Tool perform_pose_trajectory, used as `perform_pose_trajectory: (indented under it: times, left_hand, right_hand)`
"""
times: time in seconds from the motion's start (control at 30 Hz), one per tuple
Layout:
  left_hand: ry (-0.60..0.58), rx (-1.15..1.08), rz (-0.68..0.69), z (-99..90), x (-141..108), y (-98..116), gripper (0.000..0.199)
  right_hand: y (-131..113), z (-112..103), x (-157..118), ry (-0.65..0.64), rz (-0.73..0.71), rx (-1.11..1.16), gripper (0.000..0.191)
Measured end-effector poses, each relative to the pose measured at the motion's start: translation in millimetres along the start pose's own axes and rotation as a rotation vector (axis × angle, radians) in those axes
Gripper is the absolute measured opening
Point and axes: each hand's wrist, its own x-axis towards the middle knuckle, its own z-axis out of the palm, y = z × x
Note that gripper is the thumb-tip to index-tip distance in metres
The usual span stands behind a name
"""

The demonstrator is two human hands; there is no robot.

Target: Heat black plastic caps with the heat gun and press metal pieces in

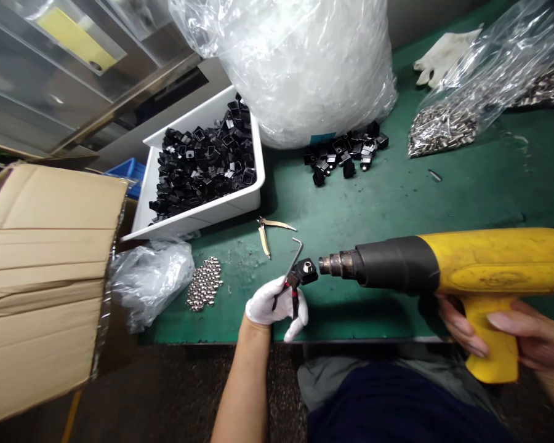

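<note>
While the green tabletop (397, 197) is seen from the head view, a square black plastic fitting (306, 271) with a thin bent metal rod (295, 253) is clamped in the white-gloved left hand (277, 307) near the front edge. A yellow-and-black heat gun (484, 264) is gripped by the bare right hand (503, 332), its metal nozzle (337, 263) pointed at the fitting from just beside it.

A green-matted worktop (397, 203) is bordered along its near edge by a dark speckled floor (166, 394), and clear plastic cabinetry (60, 67) is placed beyond its far left corner.
</note>
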Motion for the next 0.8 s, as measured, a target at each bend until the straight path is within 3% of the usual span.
perform_pose_trajectory:
  times: [0.8]
  left_hand:
    - [-0.008, -0.021, 0.015, -1.4, -0.3, -2.3, 0.081]
  right_hand:
    - [-1.1, 1.1, 0.6, 0.012, 0.000, -0.026, 0.034]
